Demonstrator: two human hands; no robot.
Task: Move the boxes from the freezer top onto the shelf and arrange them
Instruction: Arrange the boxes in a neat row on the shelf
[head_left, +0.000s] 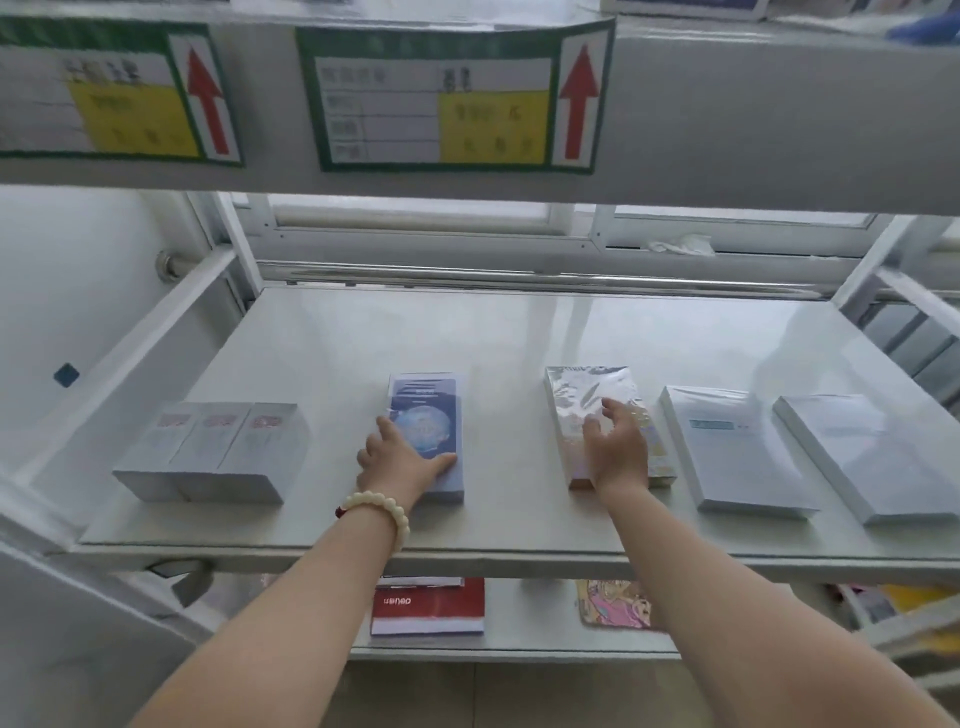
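Several boxes lie in a row on the grey shelf (519, 332). My left hand (397, 462) rests on the near end of a blue box (426, 410), thumb lying across its front edge and fingers down its left side. My right hand (618, 447) lies on a shiny silver-wrapped box (587, 389), fingers loosely bent over its near half. Left of the blue box stands a pale grey pack of three boxes (218, 452). Two white flat boxes (737, 447) (862, 452) lie to the right, angled slightly.
An upper shelf rail with green-framed labels and red arrows (447, 93) hangs overhead. A lower shelf holds a red box (431, 605) and a colourful item (613, 603). White frame posts (228, 234) flank the shelf. A window rail (519, 275) runs behind.
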